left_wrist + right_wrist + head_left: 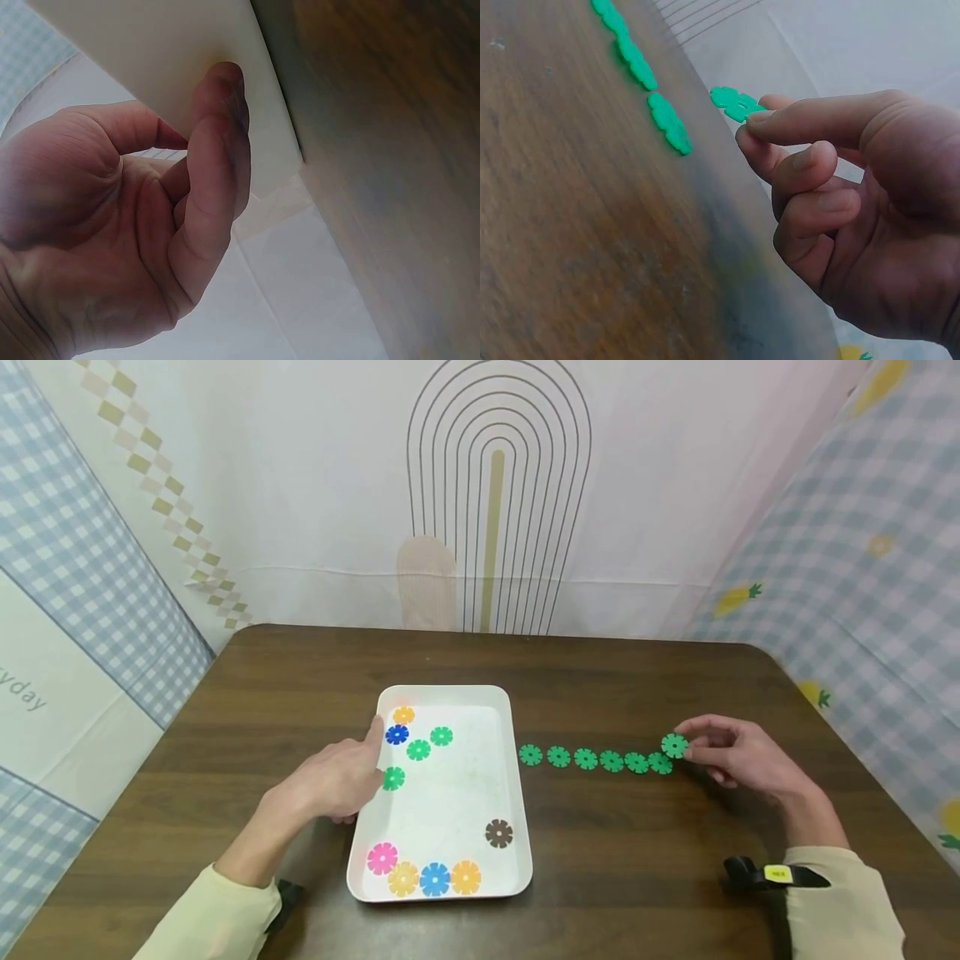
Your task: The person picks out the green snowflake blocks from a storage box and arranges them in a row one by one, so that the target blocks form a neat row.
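In the head view my right hand (pixel 738 756) pinches a green flower-shaped disc (pixel 674 746) between thumb and fingertips, raised off the table. Below it a row of matching green discs (pixel 585 759) runs leftward along the wood to the tray. The right wrist view shows the held disc (pixel 735 103) at the fingertips, apart from the row (pixel 669 124). My left hand (pixel 337 779) grips the left side of a white tray (pixel 450 695). From the left wrist, its fingers curl against the outside of the tray (pixel 150 52), the thumb partly hidden.
Inside the tray lie three green discs (pixel 418 750), a dark blue one (pixel 397 735), a brown one (pixel 498 833), a pink one (pixel 382 858), a lighter blue one (pixel 435 879) and orange-yellow ones (pixel 466 877). The brown table (pixel 622 685) meets a patterned cloth (pixel 315 485) behind.
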`<state>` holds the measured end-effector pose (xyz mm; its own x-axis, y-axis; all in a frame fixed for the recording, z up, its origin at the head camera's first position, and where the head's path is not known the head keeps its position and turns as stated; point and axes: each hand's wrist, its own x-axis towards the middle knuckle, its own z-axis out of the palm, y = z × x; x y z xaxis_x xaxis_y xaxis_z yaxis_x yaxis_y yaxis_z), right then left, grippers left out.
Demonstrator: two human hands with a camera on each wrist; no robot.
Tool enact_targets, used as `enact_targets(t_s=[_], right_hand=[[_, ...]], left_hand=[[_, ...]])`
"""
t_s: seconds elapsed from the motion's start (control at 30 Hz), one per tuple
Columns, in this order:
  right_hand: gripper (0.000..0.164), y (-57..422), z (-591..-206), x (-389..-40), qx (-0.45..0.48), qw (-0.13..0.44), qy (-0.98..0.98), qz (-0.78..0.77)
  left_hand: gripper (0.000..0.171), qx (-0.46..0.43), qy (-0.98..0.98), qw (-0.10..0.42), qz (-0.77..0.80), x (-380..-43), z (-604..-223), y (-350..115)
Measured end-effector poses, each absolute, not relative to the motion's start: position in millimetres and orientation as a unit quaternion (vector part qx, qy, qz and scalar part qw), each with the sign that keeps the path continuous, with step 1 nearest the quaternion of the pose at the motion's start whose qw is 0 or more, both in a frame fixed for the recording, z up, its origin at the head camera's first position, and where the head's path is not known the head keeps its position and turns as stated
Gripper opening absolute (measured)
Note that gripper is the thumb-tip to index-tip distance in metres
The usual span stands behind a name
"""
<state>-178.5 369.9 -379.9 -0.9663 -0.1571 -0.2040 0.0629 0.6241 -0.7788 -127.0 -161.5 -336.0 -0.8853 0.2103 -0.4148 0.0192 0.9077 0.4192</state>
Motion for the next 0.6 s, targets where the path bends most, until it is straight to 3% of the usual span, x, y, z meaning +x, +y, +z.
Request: enact_targets(t_s=[0.6], right_hand=[[0.043, 387.8, -386.3, -177.0, -0.03, 0.155, 0.893, -0.422]], left_hand=[[0.087, 0.055, 0.948, 0.241, 0.203, -127.7, -336.2, -160.8]])
